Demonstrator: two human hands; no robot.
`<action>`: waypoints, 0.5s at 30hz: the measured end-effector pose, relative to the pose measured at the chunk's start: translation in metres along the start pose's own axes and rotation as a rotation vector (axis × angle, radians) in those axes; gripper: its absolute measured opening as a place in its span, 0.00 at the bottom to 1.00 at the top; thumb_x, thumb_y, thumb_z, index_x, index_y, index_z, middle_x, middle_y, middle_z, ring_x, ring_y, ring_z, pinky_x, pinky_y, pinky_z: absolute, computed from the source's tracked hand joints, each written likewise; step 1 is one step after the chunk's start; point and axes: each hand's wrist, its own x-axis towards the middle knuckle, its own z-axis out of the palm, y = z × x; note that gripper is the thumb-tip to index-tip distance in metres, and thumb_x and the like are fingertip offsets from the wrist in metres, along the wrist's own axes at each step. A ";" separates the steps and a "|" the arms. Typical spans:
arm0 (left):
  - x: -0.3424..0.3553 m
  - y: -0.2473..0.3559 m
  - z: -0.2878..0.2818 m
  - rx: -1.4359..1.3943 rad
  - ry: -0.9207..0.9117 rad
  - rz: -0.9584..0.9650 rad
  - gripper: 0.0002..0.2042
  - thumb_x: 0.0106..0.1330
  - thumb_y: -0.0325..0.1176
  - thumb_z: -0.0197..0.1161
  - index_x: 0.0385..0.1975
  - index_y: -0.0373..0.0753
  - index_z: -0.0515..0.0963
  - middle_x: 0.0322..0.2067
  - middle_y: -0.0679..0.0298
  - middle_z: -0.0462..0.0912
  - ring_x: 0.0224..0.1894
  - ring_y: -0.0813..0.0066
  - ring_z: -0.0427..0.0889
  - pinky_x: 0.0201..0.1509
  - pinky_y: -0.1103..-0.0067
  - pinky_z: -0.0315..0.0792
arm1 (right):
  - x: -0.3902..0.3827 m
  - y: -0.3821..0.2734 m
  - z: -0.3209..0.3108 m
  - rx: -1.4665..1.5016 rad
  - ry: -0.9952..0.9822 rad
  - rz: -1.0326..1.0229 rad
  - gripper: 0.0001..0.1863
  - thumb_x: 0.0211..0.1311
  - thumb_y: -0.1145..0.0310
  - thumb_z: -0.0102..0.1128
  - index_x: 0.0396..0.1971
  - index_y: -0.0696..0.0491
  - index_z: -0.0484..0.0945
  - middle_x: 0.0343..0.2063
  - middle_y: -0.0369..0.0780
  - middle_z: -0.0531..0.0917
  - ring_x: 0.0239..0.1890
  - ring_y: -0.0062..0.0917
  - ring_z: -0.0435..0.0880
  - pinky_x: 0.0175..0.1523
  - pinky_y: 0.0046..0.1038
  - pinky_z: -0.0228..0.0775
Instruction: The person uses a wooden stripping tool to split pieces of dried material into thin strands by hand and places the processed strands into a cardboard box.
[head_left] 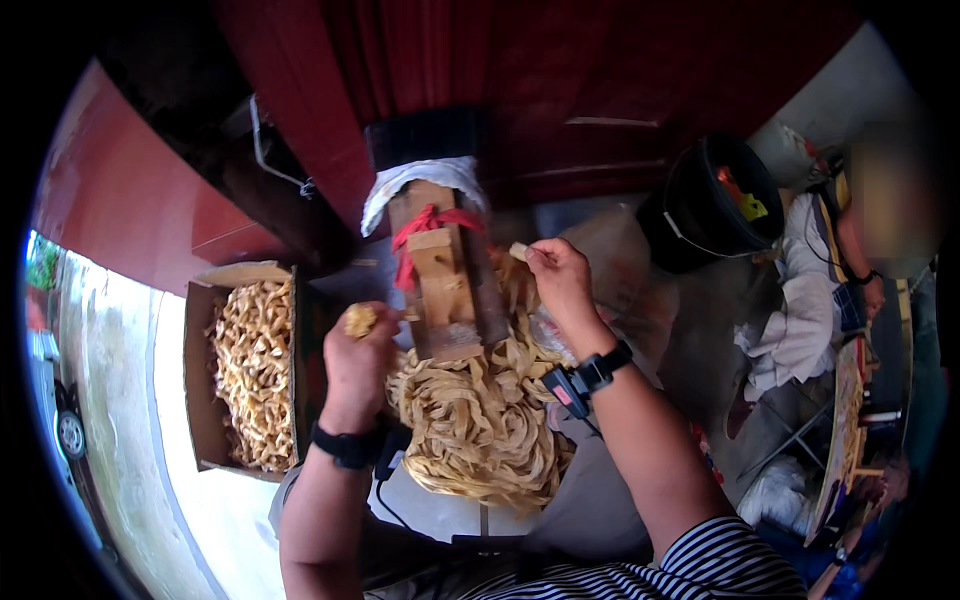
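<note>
My left hand (352, 375) is closed around a crumpled, yellowish folded strip (360, 320), left of a wooden block stand (440, 270). Right of the stand, my right hand (562, 280) pinches a small pale piece (519, 251) between thumb and fingers. The stand has a red cloth (432, 222) tied across it and a white cloth (425, 172) over its far end. A heap of long, flat tan strips, like tofu skin (480, 425), lies before me at the stand's near end. Dark bands are strapped on both my wrists.
At the left stands an open cardboard box (190, 350) full of knotted tan pieces (255, 375). A black bucket (668, 230) with colourful scraps stands at the far right. Another person's hand (873, 295) rests near a table (843, 430) on the right. A dark red door (520, 90) closes the far side.
</note>
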 end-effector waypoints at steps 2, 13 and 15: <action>-0.002 0.002 -0.007 -0.101 -0.010 0.007 0.06 0.64 0.33 0.62 0.35 0.38 0.77 0.25 0.70 0.77 0.24 0.85 0.72 0.27 0.87 0.65 | 0.015 0.038 0.008 0.165 0.068 0.127 0.04 0.57 0.76 0.56 0.32 0.57 0.78 0.23 0.33 0.79 0.25 0.17 0.76 0.32 0.20 0.69; -0.015 0.016 -0.041 -0.188 0.187 0.095 0.10 0.65 0.39 0.62 0.32 0.38 0.76 0.22 0.70 0.74 0.19 0.88 0.66 0.22 0.89 0.59 | -0.004 0.067 0.027 0.084 -0.062 0.544 0.13 0.62 0.67 0.53 0.42 0.58 0.73 0.39 0.40 0.79 0.41 0.28 0.75 0.46 0.30 0.67; -0.004 0.020 -0.074 -0.073 0.286 0.156 0.14 0.67 0.42 0.59 0.28 0.37 0.77 0.17 0.72 0.69 0.17 0.89 0.61 0.21 0.88 0.54 | -0.026 0.088 0.032 -0.023 -0.169 0.510 0.11 0.56 0.69 0.57 0.37 0.58 0.78 0.33 0.41 0.81 0.39 0.28 0.77 0.45 0.28 0.68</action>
